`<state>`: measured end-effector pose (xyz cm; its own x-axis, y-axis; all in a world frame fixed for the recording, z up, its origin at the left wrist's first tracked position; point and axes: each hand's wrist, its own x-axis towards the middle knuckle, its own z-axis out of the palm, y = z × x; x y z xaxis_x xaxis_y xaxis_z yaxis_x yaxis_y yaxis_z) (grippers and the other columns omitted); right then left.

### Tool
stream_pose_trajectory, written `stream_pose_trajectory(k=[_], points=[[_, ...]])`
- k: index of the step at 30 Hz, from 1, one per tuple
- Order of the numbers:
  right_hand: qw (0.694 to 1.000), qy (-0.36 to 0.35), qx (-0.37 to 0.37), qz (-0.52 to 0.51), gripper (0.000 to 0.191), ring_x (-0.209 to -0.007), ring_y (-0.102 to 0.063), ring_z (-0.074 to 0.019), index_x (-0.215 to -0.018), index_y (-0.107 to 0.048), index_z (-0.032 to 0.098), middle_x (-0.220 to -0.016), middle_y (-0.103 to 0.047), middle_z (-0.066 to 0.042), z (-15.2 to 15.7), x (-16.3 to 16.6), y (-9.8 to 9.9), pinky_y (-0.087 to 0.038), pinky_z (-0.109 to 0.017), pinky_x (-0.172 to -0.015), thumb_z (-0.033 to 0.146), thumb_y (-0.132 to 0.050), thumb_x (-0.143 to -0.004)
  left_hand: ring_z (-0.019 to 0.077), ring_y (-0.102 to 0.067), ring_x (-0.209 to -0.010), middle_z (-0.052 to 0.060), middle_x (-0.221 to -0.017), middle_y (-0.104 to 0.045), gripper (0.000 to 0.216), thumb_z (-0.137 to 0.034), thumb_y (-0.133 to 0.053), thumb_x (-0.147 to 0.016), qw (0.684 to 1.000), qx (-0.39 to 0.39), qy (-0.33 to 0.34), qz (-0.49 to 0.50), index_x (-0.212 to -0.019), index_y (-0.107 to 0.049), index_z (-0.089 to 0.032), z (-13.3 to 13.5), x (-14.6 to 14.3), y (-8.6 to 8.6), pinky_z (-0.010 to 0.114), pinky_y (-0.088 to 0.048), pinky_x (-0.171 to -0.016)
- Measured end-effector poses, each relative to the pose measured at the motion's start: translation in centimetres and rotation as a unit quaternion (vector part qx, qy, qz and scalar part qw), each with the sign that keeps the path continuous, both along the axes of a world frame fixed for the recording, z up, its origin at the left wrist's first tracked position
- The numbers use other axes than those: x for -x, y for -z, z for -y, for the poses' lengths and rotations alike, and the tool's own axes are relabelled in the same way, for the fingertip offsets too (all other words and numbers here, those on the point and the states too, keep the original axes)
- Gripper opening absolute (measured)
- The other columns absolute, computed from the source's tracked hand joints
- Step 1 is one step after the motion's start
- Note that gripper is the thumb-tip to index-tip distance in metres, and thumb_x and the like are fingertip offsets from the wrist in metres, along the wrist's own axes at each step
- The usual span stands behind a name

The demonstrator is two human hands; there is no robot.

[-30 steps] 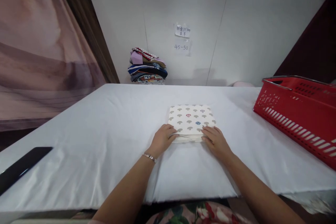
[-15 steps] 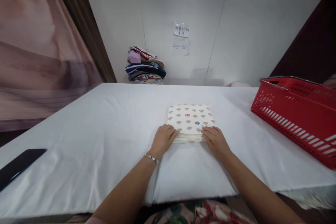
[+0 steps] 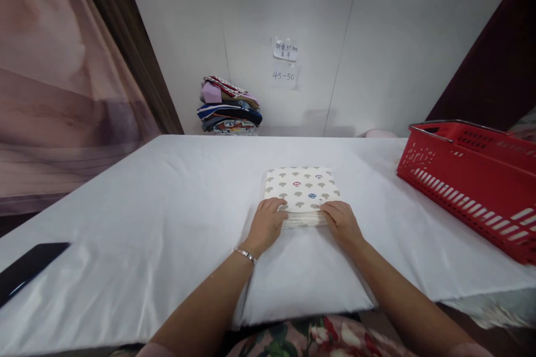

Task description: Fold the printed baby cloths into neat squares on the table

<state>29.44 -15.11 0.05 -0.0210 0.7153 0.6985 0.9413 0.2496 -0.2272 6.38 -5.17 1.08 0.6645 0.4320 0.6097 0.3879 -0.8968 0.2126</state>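
Note:
A folded cream cloth (image 3: 301, 184) with grey mushroom prints, plus a red, a blue and a purple one, lies on the white-covered table. Its stacked layers show along the near edge. My left hand (image 3: 267, 224) grips the near left corner, fingers on top and thumb against the layered edge. At the near right corner, my right hand (image 3: 341, 223) pinches the top layer, with fingertips on the print. The undersides of both hands are hidden.
A red plastic basket (image 3: 464, 178) with a metal handle stands at the right. The white tablecloth (image 3: 125, 223) has a black phone-like object (image 3: 29, 268) at its left. Beyond the far edge, a stack of folded fabrics (image 3: 229, 106) sits near the wall, below paper notes (image 3: 285, 61).
My left fingers have shifted slightly up onto the cloth's top, and the thumb has separated from them. My right hand stays at its corner. The view has moved slightly.

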Motion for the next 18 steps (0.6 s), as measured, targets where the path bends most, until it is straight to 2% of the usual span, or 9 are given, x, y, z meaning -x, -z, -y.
stream_pose_trajectory(k=[5,8,11,18], points=[[1.000,-0.018,-0.008,-0.011,0.020,-0.094,-0.055,-0.0198,-0.088,-0.059,0.020,-0.097,-0.062,-0.006,-0.09,-0.03,0.10,-0.042,-0.039,-0.082,0.013,-0.040,-0.086,0.0201,-0.045,-0.109,0.004,-0.113,-0.055,0.030,-0.004,-0.045,-0.077,0.999,0.022,-0.027,0.005,-0.094,-0.061,-0.023,0.08,0.05,-0.36,0.039,-0.038,-0.090],[1.000,-0.029,0.007,0.002,0.025,-0.097,-0.053,-0.0205,-0.093,-0.059,0.020,-0.102,-0.061,-0.007,0.03,0.02,0.03,-0.041,-0.040,-0.083,0.010,-0.038,-0.084,0.0208,-0.045,-0.108,0.005,-0.113,-0.055,0.023,-0.012,-0.048,-0.080,0.999,0.029,-0.039,0.000,-0.096,-0.060,-0.023,0.25,-0.01,-0.54,0.039,-0.039,-0.090],[0.999,-0.034,0.021,0.007,0.027,-0.099,-0.052,-0.0219,-0.101,-0.058,0.021,-0.106,-0.059,-0.008,0.20,0.21,-0.19,-0.040,-0.042,-0.085,0.012,-0.040,-0.084,0.0215,-0.045,-0.108,0.004,-0.113,-0.055,0.017,-0.018,-0.050,-0.082,0.998,0.032,-0.047,-0.013,-0.093,-0.061,-0.023,0.34,-0.11,-0.57,0.040,-0.039,-0.089],[0.998,-0.017,0.053,0.004,0.021,-0.096,-0.053,-0.0217,-0.097,-0.061,0.022,-0.103,-0.060,-0.007,0.11,0.60,-0.45,-0.039,-0.041,-0.085,0.021,-0.042,-0.088,0.0214,-0.044,-0.110,0.005,-0.112,-0.055,0.016,-0.021,-0.047,-0.085,0.998,0.028,-0.043,-0.037,-0.090,-0.062,-0.022,0.21,-0.42,-0.56,0.039,-0.040,-0.087]])
